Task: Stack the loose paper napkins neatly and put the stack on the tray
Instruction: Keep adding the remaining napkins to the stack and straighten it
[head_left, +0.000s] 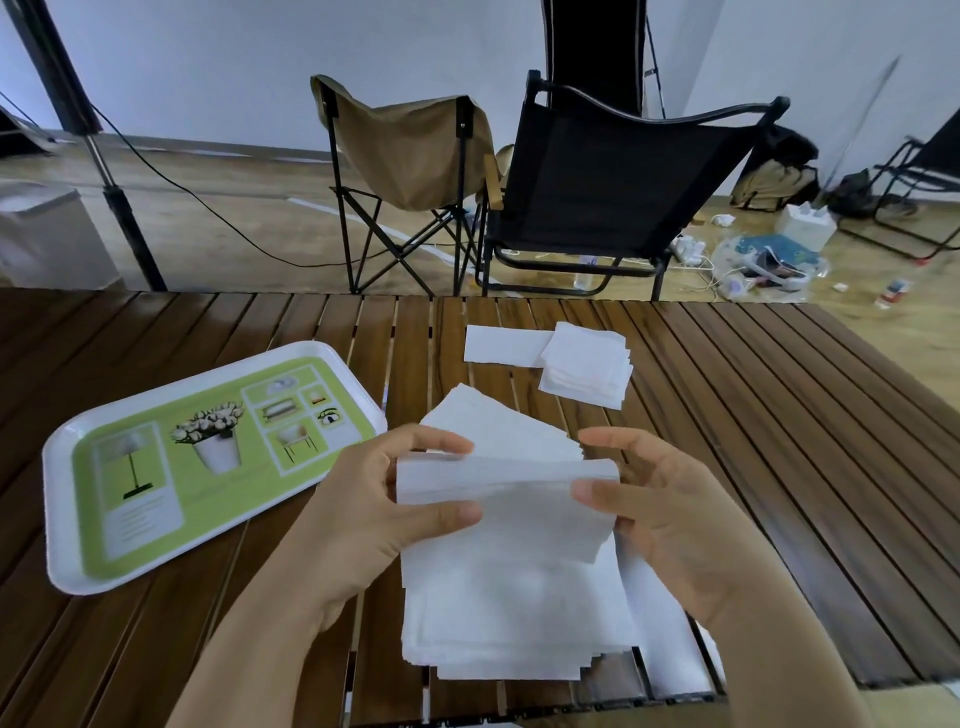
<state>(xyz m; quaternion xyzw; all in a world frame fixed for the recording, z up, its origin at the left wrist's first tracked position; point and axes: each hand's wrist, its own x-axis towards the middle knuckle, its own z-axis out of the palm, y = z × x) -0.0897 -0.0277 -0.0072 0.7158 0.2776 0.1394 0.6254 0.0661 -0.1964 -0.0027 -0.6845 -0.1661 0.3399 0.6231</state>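
Observation:
A thick pile of white paper napkins (514, 597) lies in front of me on the slatted wooden table. My left hand (374, 514) pinches the left edge of the top napkins between thumb and fingers. My right hand (660, 514) pinches their right edge, and the top napkin is lifted and curved between both hands. A smaller stack of folded napkins (587, 369) lies farther back on the table, with one loose flat napkin (501, 345) beside it on the left. The white-rimmed green tray (62, 441) rests at the left with no napkins on it.
Beyond the table's far edge stand a tan folding chair (410, 156) and a black folding chair (613, 187). A light stand pole (119, 208) rises at the left. Clutter and cables lie on the floor at the right (763, 260).

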